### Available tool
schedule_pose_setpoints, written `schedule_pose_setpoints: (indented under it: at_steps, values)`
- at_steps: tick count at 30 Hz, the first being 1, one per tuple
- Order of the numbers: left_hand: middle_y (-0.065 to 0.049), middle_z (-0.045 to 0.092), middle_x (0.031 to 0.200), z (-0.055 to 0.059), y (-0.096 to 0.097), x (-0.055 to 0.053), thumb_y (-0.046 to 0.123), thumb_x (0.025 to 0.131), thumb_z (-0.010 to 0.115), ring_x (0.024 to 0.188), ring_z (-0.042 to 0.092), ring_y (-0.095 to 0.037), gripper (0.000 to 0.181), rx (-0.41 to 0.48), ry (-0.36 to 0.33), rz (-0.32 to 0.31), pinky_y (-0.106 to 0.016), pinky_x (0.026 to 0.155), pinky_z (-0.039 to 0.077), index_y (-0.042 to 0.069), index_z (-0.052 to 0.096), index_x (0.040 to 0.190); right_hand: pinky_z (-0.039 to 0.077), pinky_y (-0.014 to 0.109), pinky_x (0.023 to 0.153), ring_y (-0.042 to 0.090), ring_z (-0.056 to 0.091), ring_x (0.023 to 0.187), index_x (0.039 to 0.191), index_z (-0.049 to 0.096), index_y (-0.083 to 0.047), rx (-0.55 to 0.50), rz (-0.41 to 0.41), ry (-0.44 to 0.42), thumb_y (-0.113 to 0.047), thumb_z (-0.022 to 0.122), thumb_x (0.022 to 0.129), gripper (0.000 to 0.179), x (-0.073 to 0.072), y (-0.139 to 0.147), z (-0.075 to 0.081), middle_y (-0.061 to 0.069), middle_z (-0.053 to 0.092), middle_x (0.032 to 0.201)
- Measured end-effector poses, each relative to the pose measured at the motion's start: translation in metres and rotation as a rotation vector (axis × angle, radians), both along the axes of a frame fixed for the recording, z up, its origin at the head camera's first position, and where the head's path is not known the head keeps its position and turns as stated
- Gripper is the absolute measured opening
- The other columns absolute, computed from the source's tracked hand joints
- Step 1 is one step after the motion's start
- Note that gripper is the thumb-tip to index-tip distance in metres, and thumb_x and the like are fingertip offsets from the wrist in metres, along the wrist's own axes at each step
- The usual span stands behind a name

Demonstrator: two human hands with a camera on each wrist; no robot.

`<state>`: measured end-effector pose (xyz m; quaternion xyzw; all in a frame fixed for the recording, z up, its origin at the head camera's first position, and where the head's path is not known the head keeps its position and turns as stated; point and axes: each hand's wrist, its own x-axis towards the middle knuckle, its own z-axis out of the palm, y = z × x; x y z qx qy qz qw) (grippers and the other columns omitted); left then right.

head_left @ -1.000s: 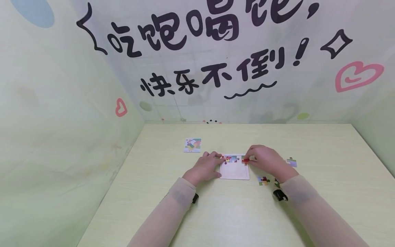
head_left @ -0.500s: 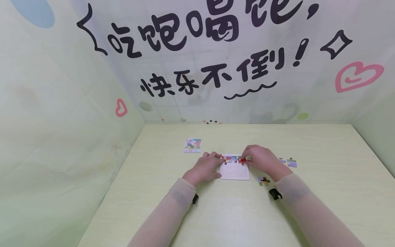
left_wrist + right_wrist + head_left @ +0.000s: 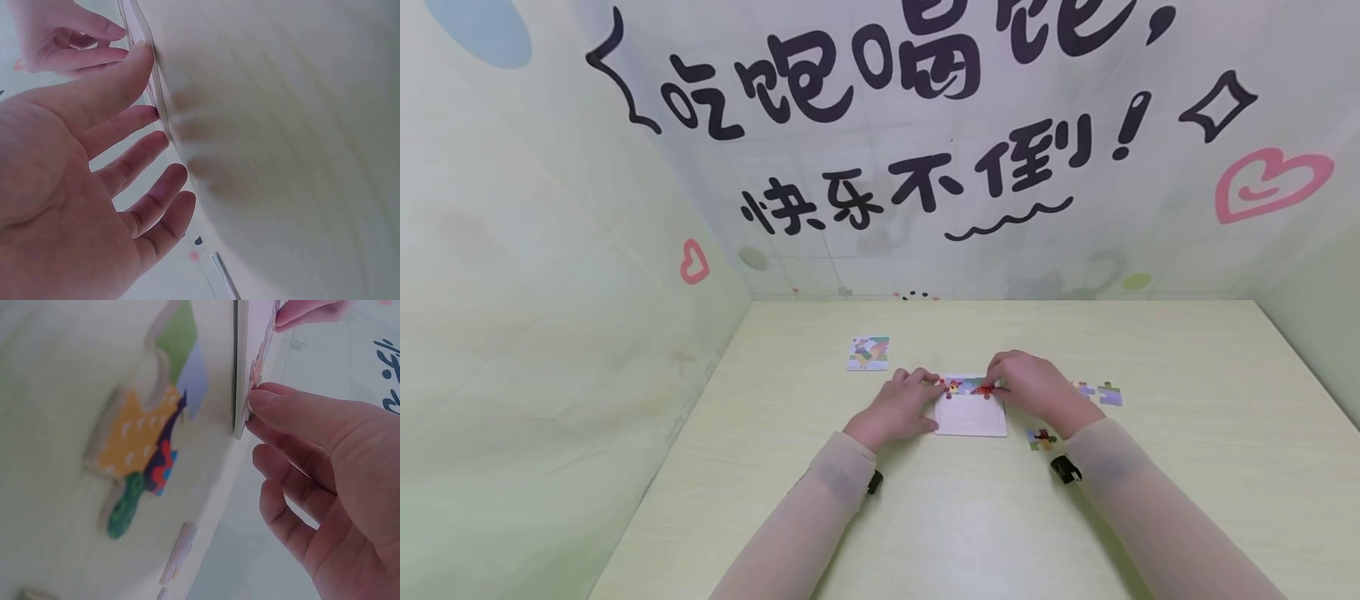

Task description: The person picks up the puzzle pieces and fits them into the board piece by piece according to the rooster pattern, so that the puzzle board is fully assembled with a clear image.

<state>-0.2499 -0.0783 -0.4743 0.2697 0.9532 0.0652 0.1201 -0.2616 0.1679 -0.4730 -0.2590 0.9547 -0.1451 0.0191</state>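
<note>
The board (image 3: 970, 416) lies flat on the table (image 3: 910, 533) between the two hands, its long axis appearing to run left to right. A row of puzzle pieces (image 3: 957, 387) lines its far edge, running the same way, with knobs directed toward the person. The left hand (image 3: 897, 407) has thumb and fingers spread wide, bearing on the board's left side. The right hand (image 3: 1032, 384) has thumb and forefinger drawn narrow, pinching the red puzzle piece (image 3: 985, 391) at the board's far right part; a knob of that piece points toward the person. The other right fingers are loosely curved. A loose patterned piece (image 3: 1041, 439) lies near the board's right near corner; in the right wrist view its long axis slants and its green knob points downward. A further piece (image 3: 1110, 394) lies beyond the right wrist. The picture card (image 3: 868, 353) rests left of the board, its figure upright.
</note>
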Motion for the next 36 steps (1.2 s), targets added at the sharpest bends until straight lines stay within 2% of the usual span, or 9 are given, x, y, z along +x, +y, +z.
schedule_pose_setpoints:
  at_steps: [8,16,23,30,36]
  values:
    - [0.000,0.046,0.160,-0.0012,0.0003,-0.0001,0.035,0.093,0.077,0.135,0.044,-0.029,0.068,0.001,-0.004,0.001,-0.043,0.107,0.045,0.020,0.051,0.154,0.057,0.048,0.093,0.025,0.066,0.103,0.100,0.084,-0.015,0.012,-0.014,0.007,-0.011,0.082,0.087,0.014,0.0015,0.0001,0.0003,0.003,0.072,0.109]
    - [0.000,0.045,0.160,-0.0021,0.0012,-0.0008,0.035,0.093,0.077,0.136,0.044,-0.029,0.069,-0.003,-0.006,0.005,-0.043,0.108,0.044,0.020,0.050,0.154,0.058,0.047,0.093,0.025,0.067,0.102,0.101,0.084,-0.014,0.022,0.006,0.026,-0.010,0.083,0.086,0.015,0.0015,0.0010,-0.0009,0.003,0.073,0.108]
    - [0.001,0.045,0.161,-0.0022,0.0017,-0.0010,0.036,0.092,0.077,0.136,0.044,-0.029,0.070,0.005,-0.007,0.010,-0.043,0.109,0.044,0.021,0.050,0.155,0.059,0.044,0.089,0.024,0.066,0.100,0.101,0.085,-0.019,0.027,0.024,0.039,-0.013,0.084,0.086,0.016,0.0040,-0.0033,-0.0022,0.001,0.073,0.106]
    - [0.003,0.044,0.161,-0.0033,0.0010,-0.0017,0.036,0.092,0.077,0.136,0.044,-0.028,0.070,-0.003,-0.007,0.011,-0.042,0.109,0.044,0.023,0.049,0.155,0.058,0.046,0.091,0.023,0.065,0.102,0.101,0.085,-0.022,0.016,-0.015,0.016,-0.012,0.084,0.086,0.018,0.0043,-0.0040,-0.0039,-0.001,0.072,0.108]
    - [0.003,0.044,0.161,-0.0014,0.0003,-0.0012,0.035,0.093,0.077,0.135,0.044,-0.028,0.069,-0.004,-0.010,0.014,-0.042,0.108,0.044,0.023,0.049,0.155,0.058,0.047,0.090,0.025,0.066,0.104,0.101,0.084,-0.019,-0.015,-0.026,0.008,-0.012,0.083,0.087,0.016,0.0039,-0.0023,-0.0047,0.000,0.073,0.108]
